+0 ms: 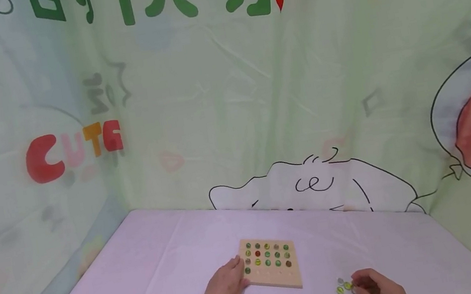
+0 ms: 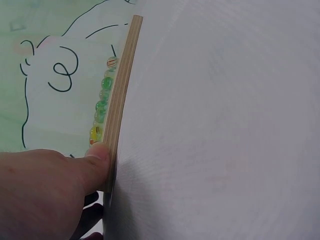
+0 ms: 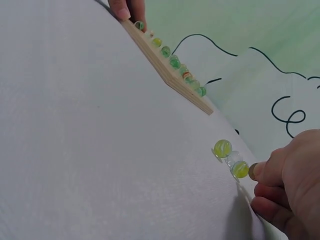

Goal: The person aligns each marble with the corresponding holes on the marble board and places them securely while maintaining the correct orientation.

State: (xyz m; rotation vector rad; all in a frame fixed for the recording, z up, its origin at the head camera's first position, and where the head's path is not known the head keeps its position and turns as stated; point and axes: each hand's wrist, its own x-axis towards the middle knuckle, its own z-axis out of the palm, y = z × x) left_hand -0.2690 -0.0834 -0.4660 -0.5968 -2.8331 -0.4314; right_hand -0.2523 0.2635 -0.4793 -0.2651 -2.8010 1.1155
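Observation:
A square wooden board [image 1: 278, 283] lies on the table, its upper rows of hollows filled with green, yellow and reddish-brown glass marbles [image 1: 267, 254]. In its front row one marble [image 1: 247, 270] sits at the left end, beside bare hollows. My left hand [image 1: 224, 288] grips the board at its front left corner, thumb [image 2: 97, 157] against the near edge. To the right of the board, my right hand [image 1: 379, 288] pinches a dark marble [image 3: 252, 171] at its fingertips. Right beside it on the table are two yellow-green marbles [image 3: 222, 148] and a clear marble [image 3: 233, 159].
A pale cloth covers the table [image 1: 167, 269]. Printed curtains [image 1: 213, 120] with a cartoon outline and letters stand behind the table and along its sides. Between the board and the loose marbles lies a short stretch of tabletop.

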